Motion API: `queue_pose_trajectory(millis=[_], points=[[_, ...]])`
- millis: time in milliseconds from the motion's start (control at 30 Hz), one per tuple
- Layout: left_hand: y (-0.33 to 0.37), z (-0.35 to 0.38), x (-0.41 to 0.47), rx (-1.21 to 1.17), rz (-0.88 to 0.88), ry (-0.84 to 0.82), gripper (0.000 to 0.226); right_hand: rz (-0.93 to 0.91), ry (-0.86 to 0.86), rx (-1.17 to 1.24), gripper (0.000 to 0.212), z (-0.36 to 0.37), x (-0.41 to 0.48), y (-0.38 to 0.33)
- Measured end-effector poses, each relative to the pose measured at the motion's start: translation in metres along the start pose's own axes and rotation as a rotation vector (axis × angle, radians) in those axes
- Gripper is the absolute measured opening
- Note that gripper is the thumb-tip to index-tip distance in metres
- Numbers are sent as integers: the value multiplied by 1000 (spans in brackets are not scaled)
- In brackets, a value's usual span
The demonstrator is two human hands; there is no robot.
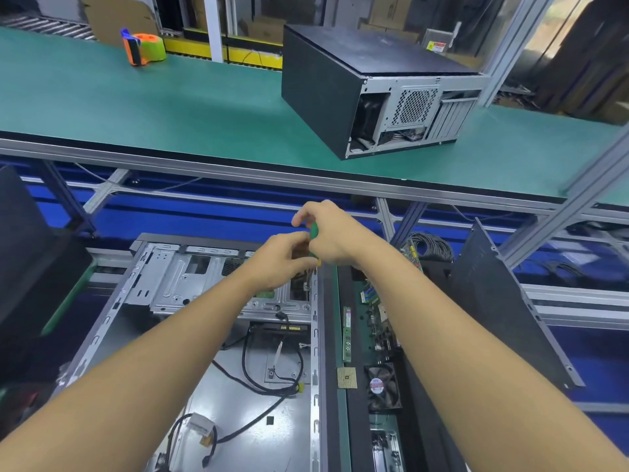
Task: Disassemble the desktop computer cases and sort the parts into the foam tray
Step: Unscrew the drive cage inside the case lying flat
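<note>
While both hands meet over the far right corner of the open computer case [238, 403], the coming move turns on the screwdriver [313, 229]. Its long axis stands nearly upright, green handle up and tilted slightly toward 12 o'clock, and the shaft drops toward the right wall of the drive cage [190, 281]. The tip and the screw it seeks are hidden behind the fingers.

The right hand [332, 233] is the higher and farther one, curled round the top of the handle from the 3 o'clock side. The left hand [282, 260] comes in from 9 o'clock just below it. Its thumb and fingers are bent inward and seem to pinch the lower handle to steady it. The two hands are touching or nearly so.

The foam tray [360, 437] lies alongside the case, at 4 o'clock from the hands and nearer the right arm. It already holds a RAM stick [346, 332], a CPU [347, 377] and a fan [383, 386].
</note>
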State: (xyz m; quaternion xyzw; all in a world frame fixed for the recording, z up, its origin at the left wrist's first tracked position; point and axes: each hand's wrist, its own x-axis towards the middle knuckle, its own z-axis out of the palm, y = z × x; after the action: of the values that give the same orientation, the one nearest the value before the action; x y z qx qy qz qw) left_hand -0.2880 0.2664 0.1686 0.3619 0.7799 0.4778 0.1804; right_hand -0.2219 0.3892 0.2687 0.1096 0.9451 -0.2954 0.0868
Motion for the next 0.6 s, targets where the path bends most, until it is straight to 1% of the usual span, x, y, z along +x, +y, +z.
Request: queue_pose_trajectory(millis=[67, 100, 167, 200, 233, 300, 333, 400, 433, 533, 600], points=[[1, 2, 2, 42, -9, 98, 29, 26, 66, -120, 34, 3, -1, 1], [3, 4, 3, 55, -18, 120, 29, 54, 118, -199, 35, 4, -1, 2], [9, 7, 4, 107, -33, 114, 35, 123, 198, -290, 49, 7, -2, 1], [10, 8, 5, 140, -36, 98, 37, 144, 226, -296, 50, 9, -2, 1], [10, 8, 4, 152, -32, 75, 37, 138, 241, -279, 46, 11, -1, 1], [7, 4, 2, 56, -12, 5, 26, 82, 220, -211, 31, 10, 0, 0], [4, 0, 0, -15, -7, -28, 21, 58, 178, -189, 24, 7, 0, -2], [0, -5, -2, -132, -22, -53, 24, 30, 83, -173, 12, 0, -1, -4], [-2, -5, -3, -162, -29, -51, 25, 18, 49, -158, 10, -3, -2, -5], [-2, -2, -1, -140, -38, 0, 26, 25, 9, -90, 24, -3, -4, -5], [-1, 1, 2, -46, -49, 52, 32, 42, 50, -75, 15, 2, -4, -2]])
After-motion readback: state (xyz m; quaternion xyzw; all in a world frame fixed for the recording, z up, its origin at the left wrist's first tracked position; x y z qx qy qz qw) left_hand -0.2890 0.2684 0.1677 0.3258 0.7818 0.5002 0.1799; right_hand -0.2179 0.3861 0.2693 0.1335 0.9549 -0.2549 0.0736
